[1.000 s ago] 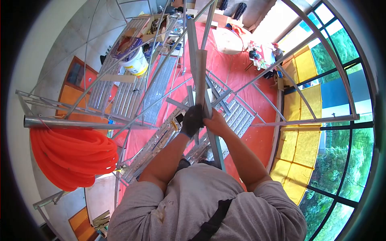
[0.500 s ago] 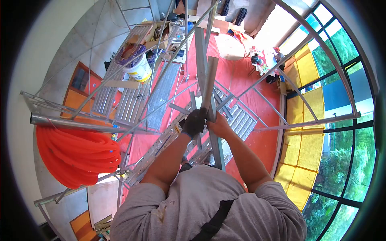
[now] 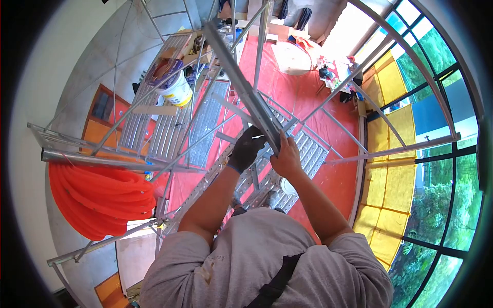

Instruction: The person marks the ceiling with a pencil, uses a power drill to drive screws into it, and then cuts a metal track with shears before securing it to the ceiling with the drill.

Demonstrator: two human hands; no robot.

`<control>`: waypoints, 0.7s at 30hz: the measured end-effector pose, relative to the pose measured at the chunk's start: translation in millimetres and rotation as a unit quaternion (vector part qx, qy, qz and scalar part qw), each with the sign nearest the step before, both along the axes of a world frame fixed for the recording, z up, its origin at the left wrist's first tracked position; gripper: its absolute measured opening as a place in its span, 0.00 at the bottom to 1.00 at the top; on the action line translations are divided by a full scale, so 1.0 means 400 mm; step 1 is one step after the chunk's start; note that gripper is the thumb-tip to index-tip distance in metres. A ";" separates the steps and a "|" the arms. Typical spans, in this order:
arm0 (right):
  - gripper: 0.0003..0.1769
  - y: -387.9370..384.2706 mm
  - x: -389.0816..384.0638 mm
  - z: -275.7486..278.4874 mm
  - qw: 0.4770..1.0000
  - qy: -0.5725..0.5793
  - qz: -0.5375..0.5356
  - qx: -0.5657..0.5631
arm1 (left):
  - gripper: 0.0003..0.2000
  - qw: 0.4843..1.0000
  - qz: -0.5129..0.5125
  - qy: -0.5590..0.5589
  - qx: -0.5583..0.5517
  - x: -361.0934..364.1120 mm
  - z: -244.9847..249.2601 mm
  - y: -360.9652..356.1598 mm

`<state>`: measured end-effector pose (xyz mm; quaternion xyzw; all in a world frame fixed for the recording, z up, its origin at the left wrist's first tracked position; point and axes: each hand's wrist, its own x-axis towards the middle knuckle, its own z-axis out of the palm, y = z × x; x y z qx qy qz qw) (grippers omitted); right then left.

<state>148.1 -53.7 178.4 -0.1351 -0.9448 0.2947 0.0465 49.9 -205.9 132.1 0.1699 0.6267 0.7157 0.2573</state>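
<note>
I stand high on a scaffold and look straight down. My left hand [image 3: 246,149], in a dark glove, and my bare right hand [image 3: 285,156] both grip the near end of a long grey metal channel [image 3: 241,84]. The channel slants away from me toward the upper left. Below my hands lie perforated steel scaffold planks [image 3: 300,149] and diagonal scaffold braces.
A coil of orange conduit [image 3: 97,197] hangs over a steel tube [image 3: 92,159] at the left. A white bucket [image 3: 177,90] stands on a lower platform [image 3: 149,123]. Red sheeting [image 3: 292,90] covers the floor far below. Tall windows with yellow panels [image 3: 385,154] run along the right.
The metal channel has swung from nearly upright in the picture to a slant toward the upper left. Both hands stayed on its near end and shifted slightly right.
</note>
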 end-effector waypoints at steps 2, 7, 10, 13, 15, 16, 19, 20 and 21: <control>0.47 -0.003 0.015 0.015 0.999 0.014 -0.010 0.049 | 0.21 0.990 -0.016 -0.120 0.078 0.010 -0.002 0.001; 0.42 0.003 0.037 0.016 0.990 0.087 0.016 0.106 | 0.22 0.939 0.013 -0.269 0.212 0.053 0.045 0.012; 0.40 0.006 0.044 0.017 0.990 0.090 0.018 0.106 | 0.28 0.931 0.022 -0.288 0.224 0.067 0.041 0.014; 0.39 0.002 0.052 0.016 0.992 0.077 0.022 0.098 | 0.33 0.921 0.027 -0.308 0.236 0.072 0.036 0.007; 0.40 -0.005 0.055 0.017 0.994 0.067 0.016 0.088 | 0.34 0.920 0.031 -0.309 0.240 0.074 0.042 0.000; 0.40 -0.009 0.057 0.019 0.995 0.062 0.013 0.083 | 0.34 0.922 0.034 -0.308 0.234 0.074 0.041 -0.003; 0.39 -0.011 0.062 0.031 0.996 0.072 0.017 0.056 | 0.33 0.926 0.041 -0.305 0.217 0.070 0.035 -0.007; 0.39 -0.011 0.063 0.028 0.996 0.075 0.020 0.040 | 0.33 0.927 0.044 -0.306 0.211 0.068 0.030 -0.009; 0.39 -0.010 0.064 0.024 0.996 0.078 0.023 0.024 | 0.33 0.928 0.047 -0.307 0.205 0.068 0.026 -0.012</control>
